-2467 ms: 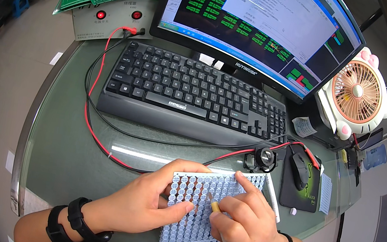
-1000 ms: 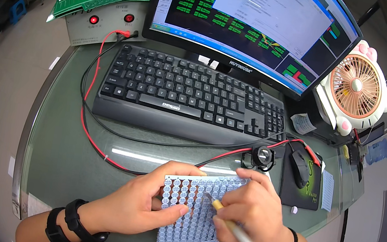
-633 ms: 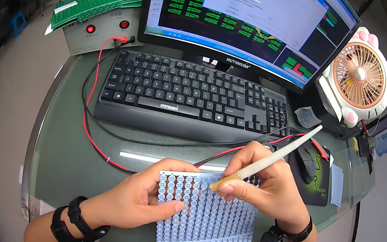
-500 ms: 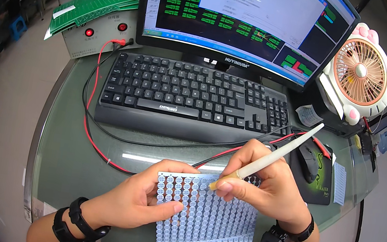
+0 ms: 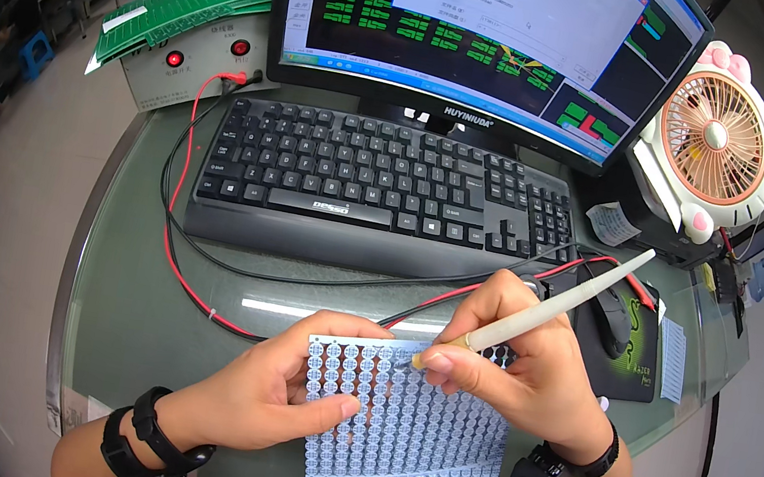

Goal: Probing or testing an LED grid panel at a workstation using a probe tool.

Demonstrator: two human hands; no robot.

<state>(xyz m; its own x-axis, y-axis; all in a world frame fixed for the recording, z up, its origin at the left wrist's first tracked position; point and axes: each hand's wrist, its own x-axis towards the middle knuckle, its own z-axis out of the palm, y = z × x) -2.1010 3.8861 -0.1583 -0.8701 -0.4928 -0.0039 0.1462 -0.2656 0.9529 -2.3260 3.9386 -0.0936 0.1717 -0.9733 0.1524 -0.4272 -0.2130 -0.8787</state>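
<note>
My left hand (image 5: 278, 387) grips the left side of a stack of thin circuit board panels (image 5: 429, 446), its thumb flat on the top one. Rows of small round white boards fill that panel. Between the thumb and fingers of my right hand (image 5: 521, 370) is a slim whitish pen-like tool (image 5: 556, 304), with a yellowish lower end. Its long pale end slants up to the right. The low end is at the panel's upper part; my fingers partly hide it, so I cannot tell whether it touches. The panels are tilted over the desk's near edge.
A black keyboard (image 5: 381, 183) lies below a monitor (image 5: 482, 114). Red and black cables (image 5: 185, 282) loop around it from a grey box (image 5: 195, 59) topped with green circuit boards (image 5: 189, 8). To the right are a mouse (image 5: 607, 322), its mat (image 5: 639, 364) and a pink-and-white fan (image 5: 715, 136).
The pen-like tool has swung slightly, its upper end moving a little to the right. The panels and both hands have hardly shifted. The window on the monitor shows different content.
</note>
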